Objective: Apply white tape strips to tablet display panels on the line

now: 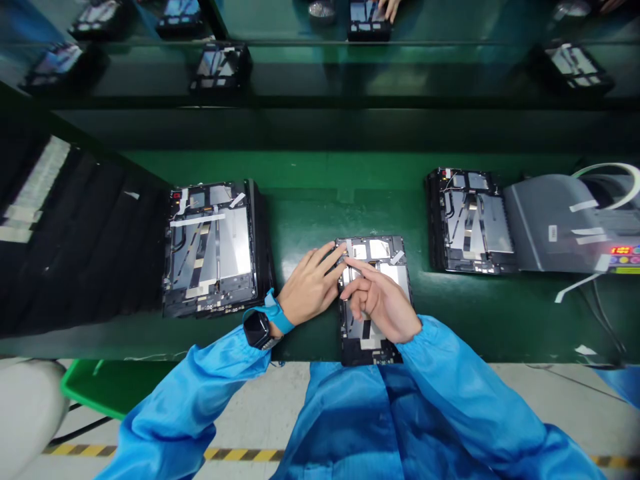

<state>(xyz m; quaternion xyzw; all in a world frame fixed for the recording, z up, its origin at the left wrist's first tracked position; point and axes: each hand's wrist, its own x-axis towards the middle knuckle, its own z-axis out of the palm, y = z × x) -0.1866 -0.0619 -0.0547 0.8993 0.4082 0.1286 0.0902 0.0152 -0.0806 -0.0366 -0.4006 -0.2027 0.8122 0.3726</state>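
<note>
An opened tablet chassis (383, 257) lies on the green bench (310, 213) right in front of me, its inner metal plates and flat cables showing. My left hand (307, 287), with a blue-strapped watch at the wrist, rests at the tablet's upper left edge with fingers stretched onto it. My right hand (380, 300) lies over the middle of the tablet, index finger extended and pressing near the top left part, other fingers curled. Neither hand holds a loose item that I can see.
A stack of open tablets (213, 250) sits to the left, another open tablet (470, 223) to the right beside a grey machine (570, 223) with a lit display. Black foam dividers (60, 227) fill the far left. More tablets and another person's hand (389, 8) are on the far bench.
</note>
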